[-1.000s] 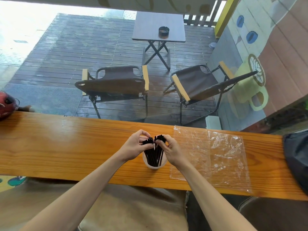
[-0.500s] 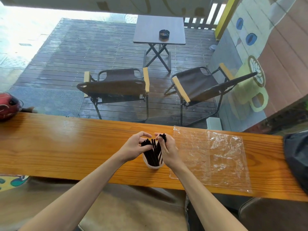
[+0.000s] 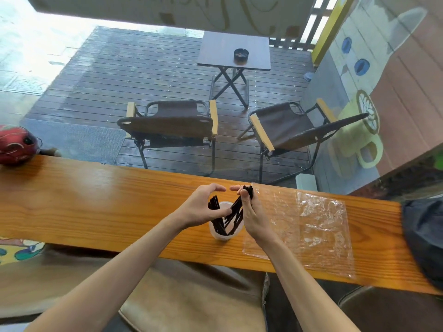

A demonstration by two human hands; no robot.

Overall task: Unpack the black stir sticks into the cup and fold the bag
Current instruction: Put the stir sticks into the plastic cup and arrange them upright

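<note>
cup (image 3: 223, 232) on counter (image 3: 96, 202) | stir sticks (image 3: 227, 218) in cup | bag (image 3: 309, 226) right of cup, flat on counter

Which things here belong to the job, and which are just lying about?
Job: black stir sticks, cup, clear plastic bag, left hand, right hand.
Lying about: red helmet, dark bag, wooden counter.

Two bare forearms are seen reaching in from the bottom edge, uncovered up to where the frame cuts them off. No sleeve, watch, ring or glove is worn on either. The left hand (image 3: 200, 208) and the right hand (image 3: 255, 215) are slender, with short, unpainted nails where these are visible.
</note>
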